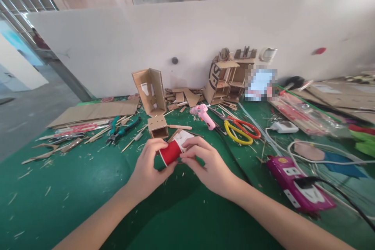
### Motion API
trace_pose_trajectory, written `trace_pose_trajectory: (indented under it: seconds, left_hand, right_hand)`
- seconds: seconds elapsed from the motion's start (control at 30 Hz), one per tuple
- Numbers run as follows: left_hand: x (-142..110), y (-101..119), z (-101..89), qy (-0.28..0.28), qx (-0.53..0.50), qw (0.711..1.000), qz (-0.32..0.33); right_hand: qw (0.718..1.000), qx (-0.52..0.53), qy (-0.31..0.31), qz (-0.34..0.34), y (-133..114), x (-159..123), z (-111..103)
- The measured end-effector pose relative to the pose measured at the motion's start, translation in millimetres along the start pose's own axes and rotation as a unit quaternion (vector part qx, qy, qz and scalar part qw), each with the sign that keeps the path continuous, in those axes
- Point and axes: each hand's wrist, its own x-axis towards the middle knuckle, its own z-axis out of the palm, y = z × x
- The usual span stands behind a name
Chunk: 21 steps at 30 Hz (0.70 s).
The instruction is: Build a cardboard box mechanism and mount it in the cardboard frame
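In the head view, a spool of red thread point(170, 152) with white rims is tilted between my hands, above the green table. My left hand point(148, 166) is closed around its left end, thumb below and fingers on top. The thumb and fingertips of my right hand point(209, 164) are pinched together at the spool's right edge; whatever is between them is too small to make out. Just behind the spool lie a white piece point(185, 137) and a small open cardboard box point(158, 126). A stick with a wooden handle point(180, 127) lies beside that box.
A pink glue gun point(204, 116) and scissors point(238, 129) lie ahead to the right. Pliers point(117, 131) and sticks are at left. Behind stand a folded cardboard piece point(150, 91) and a cardboard shelf point(225, 80). A purple power strip point(299, 185) with cables sits at right.
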Motion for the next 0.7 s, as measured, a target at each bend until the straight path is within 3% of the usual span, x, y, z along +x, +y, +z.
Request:
trace_pose_trajectory:
  seconds: [0.07,0.17,0.27,0.33,0.43,0.53,0.6,0.7]
  left_hand:
    - [2.4,1.5,-1.7,0.013,-0.099,0.988,-0.120]
    - [7.6,6.1,-2.4,0.008,-0.289,0.915,-0.280]
    - [12.8,9.7,-1.0,0.013,-0.435,0.825,-0.360]
    - [15.4,10.0,-0.7,0.033,-0.499,0.769,-0.397]
    - [19.2,8.2,-4.2,0.067,-0.538,0.718,-0.437]
    - [22.9,6.9,-10.9,0.102,-0.543,0.687,-0.471]
    - [24.0,6.9,-14.4,0.118,-0.538,0.684,-0.479]
    - [22.8,7.1,-15.4,0.112,-0.529,0.710,-0.450]
  right_hand:
    - [0.985,0.137,-0.015,0.102,-2.5,0.3,0.8]
    - [0.910,0.346,-0.020,0.227,-6.2,1.0,0.5]
    - [0.852,0.451,-0.024,0.265,-6.5,2.3,-1.6]
    - [0.843,0.465,-0.024,0.270,-4.0,3.1,-3.5]
    - [0.882,0.383,-0.028,0.274,2.0,2.6,-5.3]
    - [0.948,0.148,-0.076,0.272,4.5,0.1,-4.3]
    - [0.964,-0.023,-0.111,0.241,2.3,-2.1,-2.5]
    - [0.956,-0.204,-0.129,0.166,-3.3,-4.6,-0.7]
